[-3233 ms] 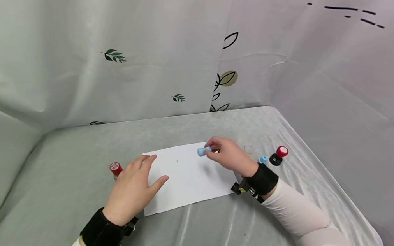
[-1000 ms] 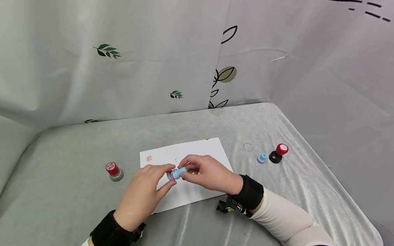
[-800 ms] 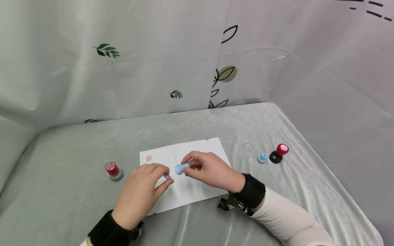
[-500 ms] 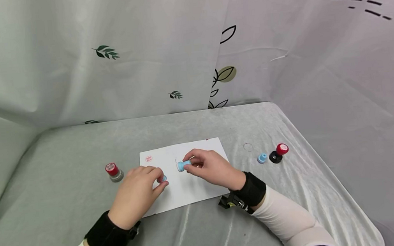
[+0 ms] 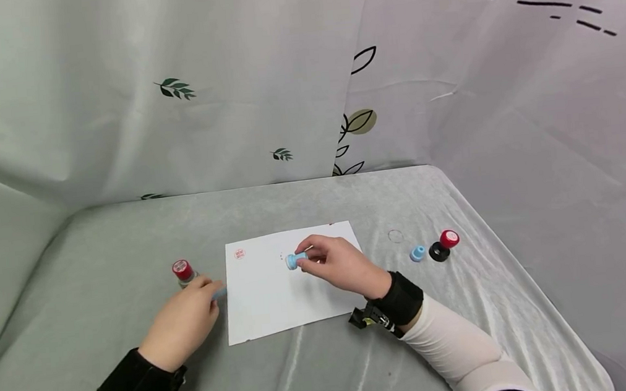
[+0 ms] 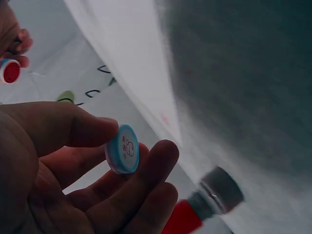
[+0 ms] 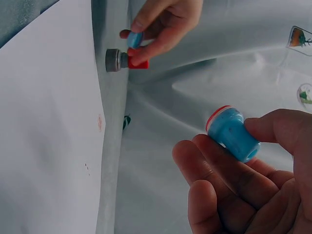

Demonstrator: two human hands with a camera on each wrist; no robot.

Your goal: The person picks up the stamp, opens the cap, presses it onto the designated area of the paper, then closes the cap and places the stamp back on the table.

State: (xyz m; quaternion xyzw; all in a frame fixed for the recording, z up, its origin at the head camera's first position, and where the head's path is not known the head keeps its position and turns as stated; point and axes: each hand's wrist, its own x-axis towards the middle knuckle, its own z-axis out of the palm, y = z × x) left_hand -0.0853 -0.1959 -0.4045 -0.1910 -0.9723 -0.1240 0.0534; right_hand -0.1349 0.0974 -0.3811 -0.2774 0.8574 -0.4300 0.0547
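Note:
In the head view my right hand (image 5: 347, 268) pinches a small blue stamp (image 5: 294, 260) by its handle, tilted over the white paper (image 5: 277, 298). Its red stamping face shows in the left wrist view. My left hand (image 5: 181, 325) holds a round blue stamp cap (image 6: 127, 149) between thumb and fingers, left of the paper's edge. A small face and red characters are printed on that cap. Close by the left fingers stands a red-topped stamp (image 5: 182, 269) with a grey base. A red print (image 5: 239, 253) marks the paper's upper left corner.
Right of the paper, a second blue stamp (image 5: 417, 253) stands beside a red-and-black stamp (image 5: 443, 246). A thin ring mark (image 5: 395, 236) lies on the grey tablecloth (image 5: 317, 375). White curtain walls border the table's back and sides.
The cap came off the blue stamp, and my left hand carried it leftward off the paper. My right hand drew slightly right with the stamp. The red print is visible since my left hand moved from that corner.

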